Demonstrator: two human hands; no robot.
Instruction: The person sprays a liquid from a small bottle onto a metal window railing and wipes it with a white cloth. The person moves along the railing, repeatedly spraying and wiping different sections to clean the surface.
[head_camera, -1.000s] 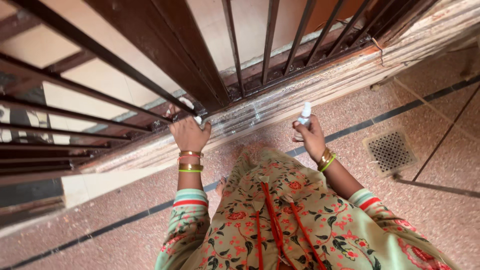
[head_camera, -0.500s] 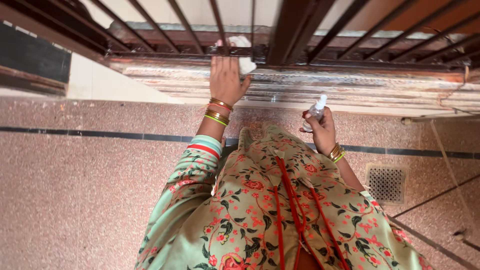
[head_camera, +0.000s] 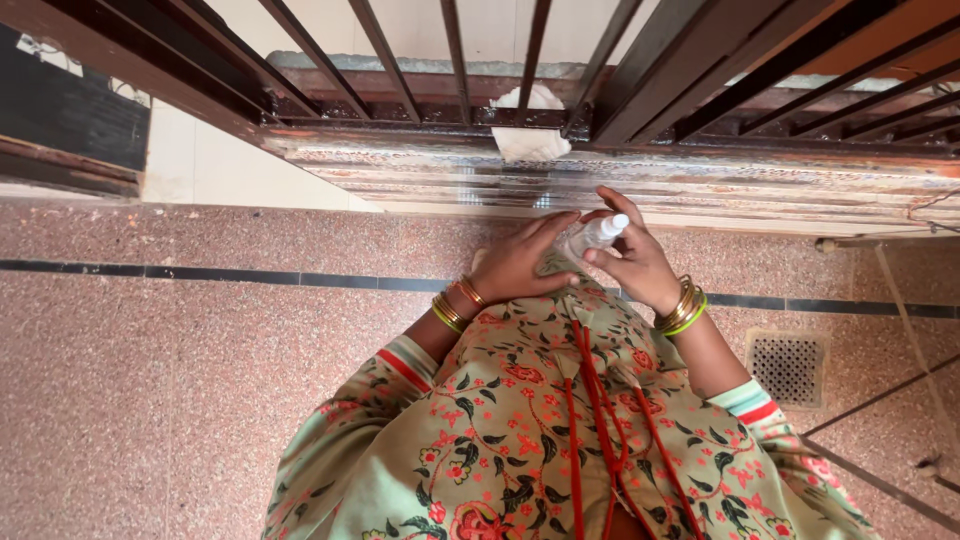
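Both my hands meet in front of my chest on a small clear spray bottle (head_camera: 590, 236) with a white cap. My left hand (head_camera: 520, 265) cups the bottle's body from the left. My right hand (head_camera: 630, 258) pinches it near the cap from the right. A white cloth (head_camera: 530, 135) lies bunched on the bottom rail of the dark metal grille (head_camera: 640, 60), a little above my hands; neither hand touches it. Gold and green bangles circle both wrists.
A worn wooden sill (head_camera: 700, 180) runs under the grille. Speckled pink terrazzo floor (head_camera: 150, 380) with a dark inlaid stripe spreads below. A square floor drain grate (head_camera: 788, 366) sits to the right. A thin dark rod (head_camera: 880, 400) lies across the floor at far right.
My left hand let go of the white cloth on the grille rail and came down to the spray bottle. The cloth stays on the rail. My right hand tilted the bottle sideways.
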